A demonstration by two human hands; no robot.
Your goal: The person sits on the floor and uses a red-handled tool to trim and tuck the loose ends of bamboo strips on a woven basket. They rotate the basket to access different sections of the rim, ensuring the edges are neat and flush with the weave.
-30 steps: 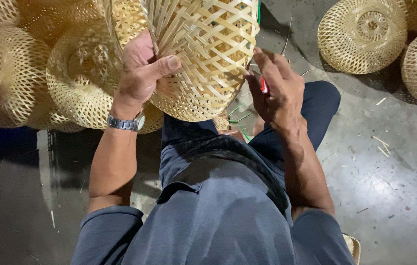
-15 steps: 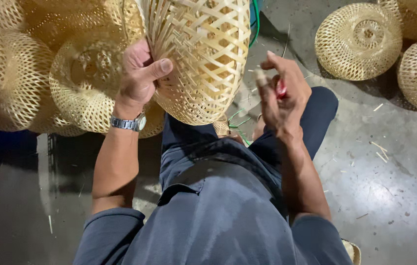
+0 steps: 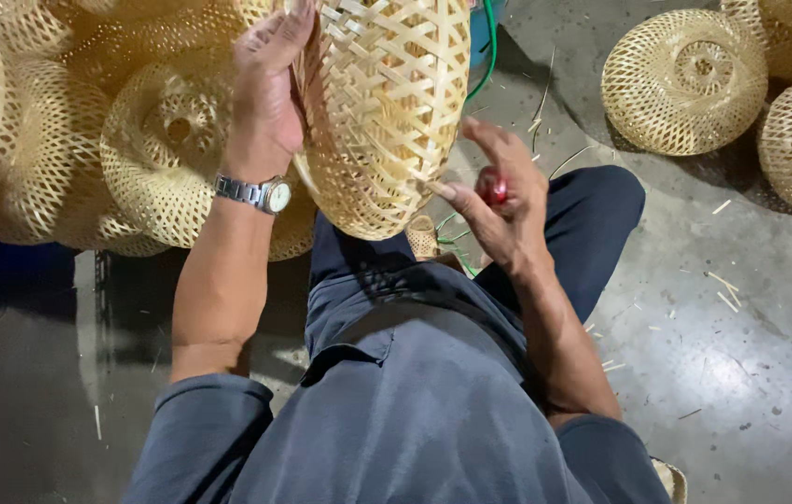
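Basket (image 3: 387, 112) of woven bamboo is hanging tilted above the lap, its top cut off by the frame. Left hand (image 3: 265, 93) is gripping its side; right hand (image 3: 499, 201) is curling closed around a small red tool (image 3: 492, 185), mostly hidden. Brittle strips could be snapping if squeezed hard. More baskets (image 3: 685, 79) are lying on the floor (image 3: 741, 355).

Woven bamboo basket (image 3: 387, 112): pale yellow, open lattice, dome-shaped, held up tilted above lap, left hand (image 3: 265, 93) on its side. Small red tool (image 3: 492, 186) in right hand (image 3: 499, 210), just beside basket's lower edge.
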